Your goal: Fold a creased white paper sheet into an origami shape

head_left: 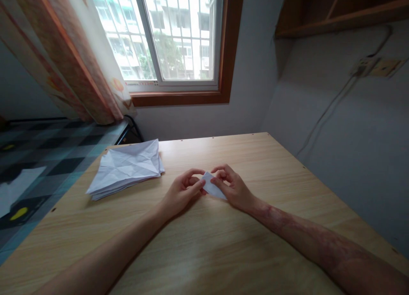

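Between my two hands, just above the wooden table (179,252), is a small folded piece of white paper (213,188). The thumb and fingers of my left hand (185,190) pinch its left corner. My right hand (233,186) grips the paper from the right, thumb pressed on its face and fingers curled behind. Part of the paper is hidden by the right-hand fingers. To the left of my hands lies a stack of creased white paper sheets (128,167), untouched.
A bed with a checked cover (79,144) adjoins the table's left side, with white paper (24,184) on it. Beyond the table are a window (182,39) and a curtain (70,44). A cable (329,105) hangs from a wall socket (364,67) at right.
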Demonstrator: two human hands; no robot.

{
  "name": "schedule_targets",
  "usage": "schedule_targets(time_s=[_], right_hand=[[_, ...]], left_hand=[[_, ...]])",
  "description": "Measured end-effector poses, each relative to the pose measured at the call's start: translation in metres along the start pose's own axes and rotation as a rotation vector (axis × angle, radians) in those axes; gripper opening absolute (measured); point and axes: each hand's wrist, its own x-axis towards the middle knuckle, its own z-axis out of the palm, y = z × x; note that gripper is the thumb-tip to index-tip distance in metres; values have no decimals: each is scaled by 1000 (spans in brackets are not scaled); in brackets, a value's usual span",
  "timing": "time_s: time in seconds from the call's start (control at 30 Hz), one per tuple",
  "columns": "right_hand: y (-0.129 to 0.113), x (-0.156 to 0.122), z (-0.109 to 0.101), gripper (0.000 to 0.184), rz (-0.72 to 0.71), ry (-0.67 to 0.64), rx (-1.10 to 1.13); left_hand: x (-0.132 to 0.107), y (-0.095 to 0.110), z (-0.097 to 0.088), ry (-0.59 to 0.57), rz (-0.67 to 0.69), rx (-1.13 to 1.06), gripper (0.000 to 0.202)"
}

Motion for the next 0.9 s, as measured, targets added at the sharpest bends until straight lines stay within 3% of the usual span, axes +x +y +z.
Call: schedule_targets(time_s=[0.27,0.47,0.67,0.9], right_hand=[[8,6,-2,29,-30,216,-119],[13,8,-4,29,-79,345,-132],[0,6,-5,9,-243,388,-300],[-5,4,-6,14,-277,403,-468]], left_hand=[[6,-8,-7,149,27,-75,41],[2,-4,-2,47,-5,58,37],[-2,0,1,41,-24,81,35],[0,-4,-1,105,-4,101,35]])
